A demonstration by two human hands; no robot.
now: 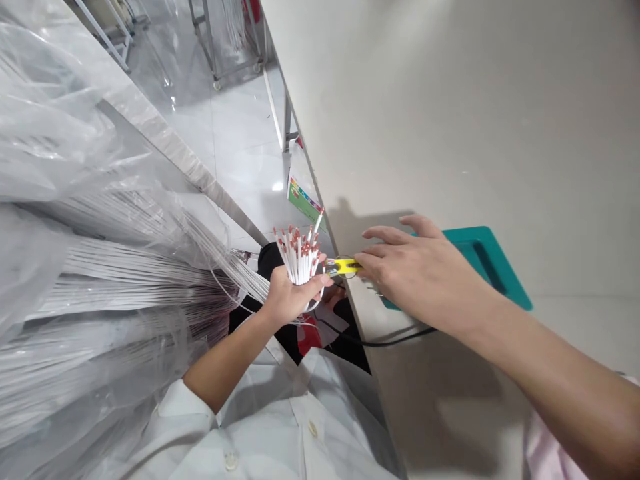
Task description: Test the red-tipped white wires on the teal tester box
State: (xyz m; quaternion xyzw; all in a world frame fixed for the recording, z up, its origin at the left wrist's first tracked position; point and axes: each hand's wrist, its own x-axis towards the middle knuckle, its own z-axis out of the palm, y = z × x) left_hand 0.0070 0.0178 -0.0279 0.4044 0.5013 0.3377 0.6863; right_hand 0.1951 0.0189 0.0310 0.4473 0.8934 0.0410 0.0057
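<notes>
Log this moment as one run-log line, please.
left hand: gripping wire bundle | right hand: fingertips on yellow tool at table edge | teal tray behind

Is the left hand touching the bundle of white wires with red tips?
Touching. The head view shows the left hand closed around the bundle of white wires, with the thumb lying across its lower part.

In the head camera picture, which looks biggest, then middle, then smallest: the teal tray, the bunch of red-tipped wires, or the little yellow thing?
1. teal tray, even partly hidden by the right hand
2. bunch of red-tipped wires, counting only the part above the left hand
3. little yellow thing, clearly smallest
</notes>
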